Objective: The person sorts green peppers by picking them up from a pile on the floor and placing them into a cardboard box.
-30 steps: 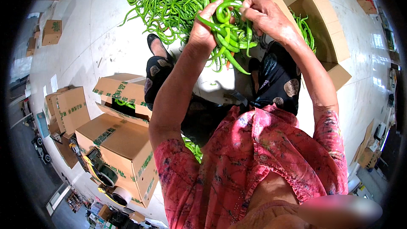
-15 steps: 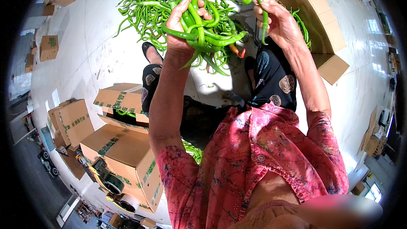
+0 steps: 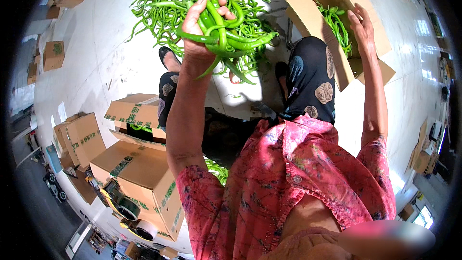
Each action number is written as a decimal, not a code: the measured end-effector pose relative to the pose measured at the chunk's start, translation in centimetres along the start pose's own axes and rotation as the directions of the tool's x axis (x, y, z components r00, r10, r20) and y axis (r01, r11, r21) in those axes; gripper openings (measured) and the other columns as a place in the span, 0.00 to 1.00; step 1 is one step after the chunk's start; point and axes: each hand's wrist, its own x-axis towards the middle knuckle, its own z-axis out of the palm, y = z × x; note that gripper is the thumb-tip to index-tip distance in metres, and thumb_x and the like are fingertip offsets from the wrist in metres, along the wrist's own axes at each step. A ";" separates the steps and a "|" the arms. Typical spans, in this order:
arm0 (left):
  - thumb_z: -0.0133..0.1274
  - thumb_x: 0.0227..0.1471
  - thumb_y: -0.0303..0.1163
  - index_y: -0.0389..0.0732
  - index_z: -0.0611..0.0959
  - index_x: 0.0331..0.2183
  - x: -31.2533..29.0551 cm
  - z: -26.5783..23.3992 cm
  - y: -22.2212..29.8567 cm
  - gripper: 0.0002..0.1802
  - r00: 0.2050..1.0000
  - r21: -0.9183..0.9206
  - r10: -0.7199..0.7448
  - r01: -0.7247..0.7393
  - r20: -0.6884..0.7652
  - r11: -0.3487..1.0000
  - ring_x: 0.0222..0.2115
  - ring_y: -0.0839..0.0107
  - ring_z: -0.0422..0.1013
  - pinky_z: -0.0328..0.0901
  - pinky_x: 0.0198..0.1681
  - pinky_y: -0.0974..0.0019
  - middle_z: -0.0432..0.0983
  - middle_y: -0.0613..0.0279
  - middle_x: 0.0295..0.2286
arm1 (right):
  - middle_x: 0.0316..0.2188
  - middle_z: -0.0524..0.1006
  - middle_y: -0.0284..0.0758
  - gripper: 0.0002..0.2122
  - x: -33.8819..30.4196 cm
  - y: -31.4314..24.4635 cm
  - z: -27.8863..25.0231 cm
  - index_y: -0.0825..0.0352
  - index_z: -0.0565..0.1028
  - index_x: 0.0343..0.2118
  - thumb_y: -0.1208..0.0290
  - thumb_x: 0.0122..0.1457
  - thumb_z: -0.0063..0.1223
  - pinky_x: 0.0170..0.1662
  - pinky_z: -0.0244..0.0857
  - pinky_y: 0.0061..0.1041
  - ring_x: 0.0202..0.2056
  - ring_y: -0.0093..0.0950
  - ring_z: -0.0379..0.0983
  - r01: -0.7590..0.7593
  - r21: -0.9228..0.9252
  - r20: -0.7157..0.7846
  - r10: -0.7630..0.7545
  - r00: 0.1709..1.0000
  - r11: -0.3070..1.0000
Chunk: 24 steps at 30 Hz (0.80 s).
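My left hand (image 3: 193, 31) is closed around a bunch of long green chili peppers (image 3: 245, 43), which stick out past the fingers on several sides. Below that hand, a wide heap of green peppers (image 3: 151, 17) lies on the pale floor. At the far right, my right hand (image 3: 362, 26) is over an open cardboard box (image 3: 361, 0), its fingers apart and nothing visible in them. Inside the box lie loose green peppers (image 3: 337, 28), just left of the right hand.
A taped carton (image 3: 132, 163) stands at the left with a tape dispenser (image 3: 126, 207) against it. Behind it an open carton (image 3: 137, 108) holds green peppers. More boxes (image 3: 54, 55) line the far left. My knees are between the heap and the right-hand box.
My right hand has moved right to the open box and no longer holds the curled green pepper. My left hand still grips its bunch, slightly farther left.
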 end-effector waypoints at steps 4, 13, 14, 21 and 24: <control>0.48 0.58 0.39 0.40 0.72 0.47 -0.3 0.4 -0.2 0.18 0.999 0.056 0.009 -0.007 -0.034 0.998 0.28 0.66 0.73 0.72 0.35 0.59 0.73 0.58 0.33 | 0.39 0.78 0.32 0.14 -5.7 -9.1 3.8 0.65 0.76 0.46 0.64 0.63 0.49 0.47 0.66 0.23 0.41 0.23 0.73 0.136 0.134 0.391 -0.179 0.903 0.982; 0.53 0.57 0.34 0.42 0.76 0.42 0.3 -0.6 -1.0 0.12 0.994 0.041 0.040 -0.036 -0.101 0.999 0.28 0.70 0.73 0.72 0.35 0.63 0.76 0.58 0.31 | 0.28 0.77 0.40 0.09 -12.8 -16.4 11.7 0.69 0.77 0.36 0.69 0.56 0.55 0.35 0.68 0.31 0.29 0.34 0.75 0.319 0.249 0.590 -0.405 0.699 0.914; 0.53 0.57 0.34 0.43 0.77 0.41 0.5 -1.0 -1.0 0.10 0.993 0.067 0.054 -0.047 -0.101 0.997 0.28 0.70 0.73 0.72 0.34 0.64 0.77 0.59 0.31 | 0.27 0.76 0.40 0.09 -13.0 -16.7 12.1 0.69 0.77 0.36 0.69 0.56 0.56 0.34 0.67 0.31 0.28 0.34 0.74 0.316 0.239 0.597 -0.396 0.698 0.918; 0.54 0.56 0.32 0.41 0.78 0.40 0.6 -1.3 -1.6 0.10 0.977 0.137 0.059 -0.031 -0.205 0.990 0.28 0.70 0.73 0.72 0.34 0.65 0.77 0.60 0.31 | 0.27 0.73 0.43 0.08 -13.5 -15.2 14.4 0.66 0.71 0.34 0.71 0.54 0.56 0.33 0.67 0.41 0.31 0.45 0.73 0.591 0.141 0.571 -0.553 0.607 0.794; 0.55 0.55 0.33 0.41 0.77 0.39 0.5 -1.9 -1.5 0.09 0.971 0.170 0.051 -0.010 -0.234 0.985 0.29 0.70 0.73 0.73 0.34 0.65 0.77 0.60 0.31 | 0.27 0.73 0.43 0.08 -13.7 -15.3 14.5 0.66 0.70 0.35 0.71 0.55 0.54 0.33 0.67 0.40 0.31 0.44 0.73 0.651 0.104 0.572 -0.580 0.580 0.752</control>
